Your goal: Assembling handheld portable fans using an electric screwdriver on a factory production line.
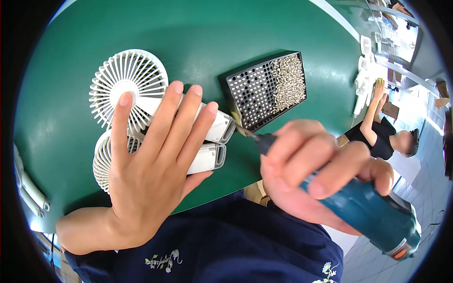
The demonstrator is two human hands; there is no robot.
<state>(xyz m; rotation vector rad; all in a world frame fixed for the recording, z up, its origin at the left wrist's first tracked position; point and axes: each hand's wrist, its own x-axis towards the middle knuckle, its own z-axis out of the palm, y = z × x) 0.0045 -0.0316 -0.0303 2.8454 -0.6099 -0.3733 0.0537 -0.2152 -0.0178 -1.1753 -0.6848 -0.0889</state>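
Two white handheld fans lie side by side on the green table. My left hand (146, 179) rests across them, palm down, with its fingers spread. The upper fan (127, 63) shows its round slatted head and part of its handle; my hand covers much of the lower fan (205, 159). My right hand (302, 165) grips a teal electric screwdriver (363, 203), its bit pointing left toward the end of the upper fan's handle. Whether the tip touches anything I cannot tell. A small yellowish thing by the tip is unclear.
Beyond the screwdriver tip lies a black screw tray (228, 94), with loose screws (290, 85) heaped at its right and others standing in holes. Another white fan (33, 195) lies at the left edge. More fans (362, 87) and a co-worker (382, 134) appear at right.
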